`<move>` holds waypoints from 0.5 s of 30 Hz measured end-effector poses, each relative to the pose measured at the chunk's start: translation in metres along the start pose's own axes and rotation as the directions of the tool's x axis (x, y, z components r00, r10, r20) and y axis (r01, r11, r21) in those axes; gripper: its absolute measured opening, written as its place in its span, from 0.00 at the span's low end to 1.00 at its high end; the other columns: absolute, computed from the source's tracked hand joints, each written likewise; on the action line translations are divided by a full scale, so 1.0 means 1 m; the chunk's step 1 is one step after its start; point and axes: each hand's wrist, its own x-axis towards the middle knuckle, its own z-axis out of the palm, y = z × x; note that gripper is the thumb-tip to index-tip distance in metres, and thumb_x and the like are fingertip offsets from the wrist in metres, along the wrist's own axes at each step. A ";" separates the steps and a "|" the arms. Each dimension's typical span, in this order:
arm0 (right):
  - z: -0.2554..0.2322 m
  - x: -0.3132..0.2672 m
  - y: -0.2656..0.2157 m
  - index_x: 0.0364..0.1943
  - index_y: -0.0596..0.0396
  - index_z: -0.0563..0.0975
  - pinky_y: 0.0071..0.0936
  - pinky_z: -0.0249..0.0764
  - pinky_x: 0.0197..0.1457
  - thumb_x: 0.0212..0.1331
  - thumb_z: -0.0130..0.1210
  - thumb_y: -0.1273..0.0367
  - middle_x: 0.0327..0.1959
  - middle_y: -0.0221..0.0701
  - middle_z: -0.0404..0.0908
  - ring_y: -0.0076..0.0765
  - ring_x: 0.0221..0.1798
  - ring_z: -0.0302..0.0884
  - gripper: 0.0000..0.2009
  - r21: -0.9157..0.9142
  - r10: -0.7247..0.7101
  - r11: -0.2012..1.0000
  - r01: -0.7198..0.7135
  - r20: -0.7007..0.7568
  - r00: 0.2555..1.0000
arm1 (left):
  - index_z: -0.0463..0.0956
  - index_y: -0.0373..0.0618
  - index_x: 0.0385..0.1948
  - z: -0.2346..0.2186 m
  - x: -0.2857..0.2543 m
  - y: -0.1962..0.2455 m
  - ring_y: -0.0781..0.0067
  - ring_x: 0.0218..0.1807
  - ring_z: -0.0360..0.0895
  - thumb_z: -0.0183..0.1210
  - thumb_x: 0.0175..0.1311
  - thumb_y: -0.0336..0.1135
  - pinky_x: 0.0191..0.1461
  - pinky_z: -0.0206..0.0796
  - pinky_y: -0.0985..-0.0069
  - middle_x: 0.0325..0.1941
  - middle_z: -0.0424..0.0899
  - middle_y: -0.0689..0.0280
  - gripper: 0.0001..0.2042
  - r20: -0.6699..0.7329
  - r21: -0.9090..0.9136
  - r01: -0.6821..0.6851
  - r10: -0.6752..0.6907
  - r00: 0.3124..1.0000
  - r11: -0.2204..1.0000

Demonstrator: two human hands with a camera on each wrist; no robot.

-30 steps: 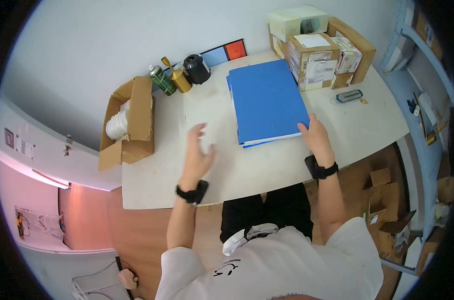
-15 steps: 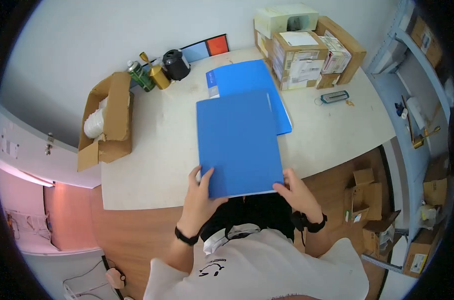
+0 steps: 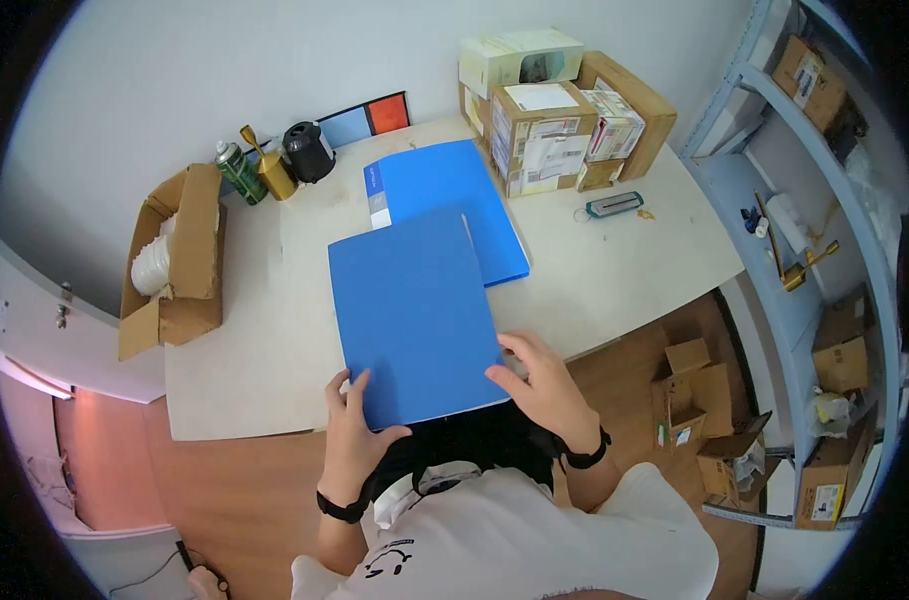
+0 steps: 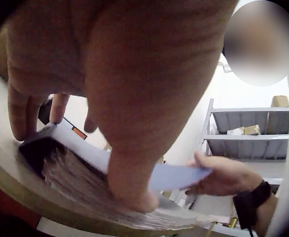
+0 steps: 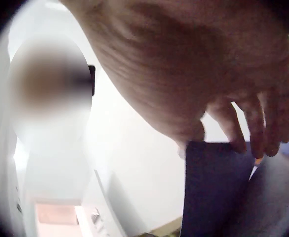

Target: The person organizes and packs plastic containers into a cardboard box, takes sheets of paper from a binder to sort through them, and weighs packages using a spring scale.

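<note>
A blue folder [image 3: 409, 310] lies at the near edge of the table, overlapping a second blue folder [image 3: 444, 180] with a white label on its spine. My left hand [image 3: 359, 440] holds the near left corner, fingers at the spine and thumb across the near edge. In the left wrist view a thick stack of pages [image 4: 85, 187] shows under the cover. My right hand [image 3: 549, 395] pinches the right edge near the front corner. Seen from the right wrist, the cover [image 5: 208, 182] is between thumb and fingers, its corner raised.
An open carton [image 3: 196, 250] with white rolls stands at left. Behind are a green spray can [image 3: 239, 173], a gold-coloured vessel [image 3: 274, 175] and a black kettle [image 3: 307, 152]. Stacked boxes [image 3: 544, 135] and a teal tool [image 3: 614, 205] sit at right, beside a blue shelf [image 3: 744, 200].
The upper blue folder came off the lower one toward the near table edge. My left hand went from free to holding its corner; the right kept to its right edge. The head view shifted.
</note>
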 end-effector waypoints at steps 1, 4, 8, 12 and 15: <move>0.000 0.000 -0.008 0.63 0.63 0.71 0.42 0.69 0.64 0.66 0.62 0.62 0.59 0.48 0.76 0.50 0.62 0.74 0.26 0.346 0.032 0.937 -0.055 0.071 0.997 | 0.67 0.39 0.64 0.003 0.000 0.004 0.44 0.61 0.75 0.82 0.37 0.31 0.62 0.73 0.59 0.69 0.64 0.49 0.45 -0.079 -0.028 -0.018 0.016 0.997 0.999; 0.014 0.006 -0.046 0.69 0.63 0.65 0.43 0.61 0.73 0.66 0.61 0.59 0.67 0.50 0.70 0.52 0.70 0.67 0.32 0.742 -0.135 0.671 -0.001 0.124 0.983 | 0.59 0.34 0.68 0.026 -0.011 -0.018 0.48 0.66 0.71 0.75 0.51 0.31 0.69 0.66 0.61 0.69 0.63 0.48 0.42 -0.179 -0.167 0.004 -0.034 0.983 0.986; 0.052 0.022 -0.093 0.69 0.64 0.66 0.47 0.60 0.74 0.67 0.59 0.54 0.70 0.56 0.65 0.61 0.70 0.65 0.34 0.528 -0.536 0.754 0.392 0.149 0.831 | 0.57 0.32 0.70 0.032 -0.025 -0.048 0.59 0.66 0.70 0.53 0.77 0.33 0.70 0.64 0.66 0.70 0.66 0.51 0.26 -0.181 -0.658 0.112 -0.301 0.936 0.745; 0.100 0.013 -0.080 0.63 0.58 0.73 0.49 0.63 0.71 0.59 0.66 0.58 0.69 0.53 0.65 0.62 0.69 0.64 0.30 0.309 -0.493 0.855 0.416 0.239 0.836 | 0.65 0.36 0.66 0.025 -0.036 -0.044 0.67 0.60 0.74 0.48 0.81 0.40 0.61 0.71 0.69 0.63 0.74 0.59 0.20 -0.053 -0.950 0.127 -0.549 0.834 0.285; 0.098 0.012 -0.067 0.61 0.57 0.74 0.50 0.63 0.71 0.58 0.67 0.60 0.67 0.53 0.66 0.63 0.69 0.65 0.28 0.157 -0.413 0.910 0.383 0.272 0.869 | 0.64 0.41 0.66 0.035 -0.047 -0.042 0.65 0.60 0.77 0.52 0.79 0.41 0.58 0.77 0.63 0.63 0.75 0.59 0.21 0.050 -0.984 0.138 -0.560 0.827 0.115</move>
